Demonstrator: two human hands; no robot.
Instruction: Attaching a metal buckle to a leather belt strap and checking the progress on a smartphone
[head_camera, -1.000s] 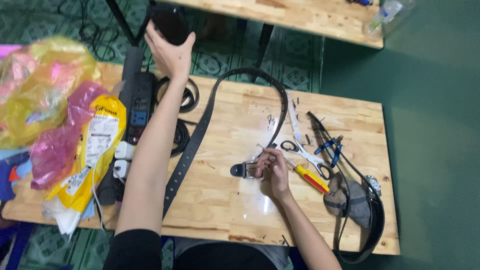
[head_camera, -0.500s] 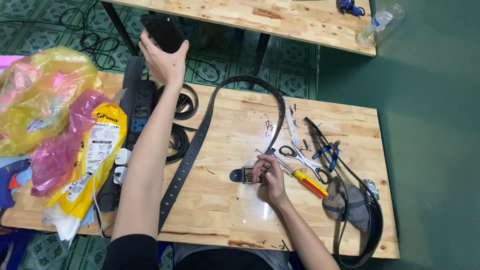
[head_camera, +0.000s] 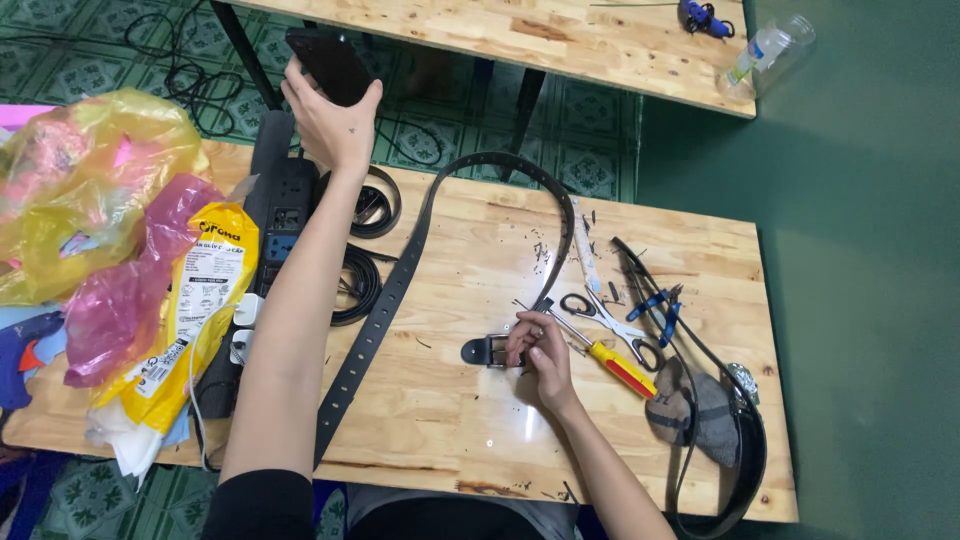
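While the near edge of the wooden table (head_camera: 420, 455) lay bare, the right hand (head_camera: 535, 345) sat low on it, fingers curled down and pinching at the buckle end (head_camera: 485, 351) of the black belt (head_camera: 400, 275). That buckle lay just to the left of the knuckles, touching the fingertips, so the right hand was clearly the nearer one to it. From there the strap's other end started at the table's front edge, ran up and away on a slant, then arched over near the far edge and came back down toward the hand. Its long axis ran near to far, leaning a little to the right.

Just right of the hand lay a yellow and red screwdriver (head_camera: 615, 362), almost touching the wrist side, with scissors (head_camera: 600, 315) beyond it and blue-handled pliers (head_camera: 660, 305) further right. A grey cloth (head_camera: 695, 410) and a second dark belt (head_camera: 745, 470) sat by the right edge.

On the left, plastic bags (head_camera: 120, 250) were heaped beside a black power strip (head_camera: 275, 215), with coiled straps (head_camera: 365, 245) next to it.

Farthest out, the left hand (head_camera: 330, 115) was raised past the table's far edge, closed around a black phone (head_camera: 330, 62), well apart from the buckle. Beyond it stood a second table (head_camera: 560, 40), carrying a clear plastic bottle (head_camera: 770, 55).
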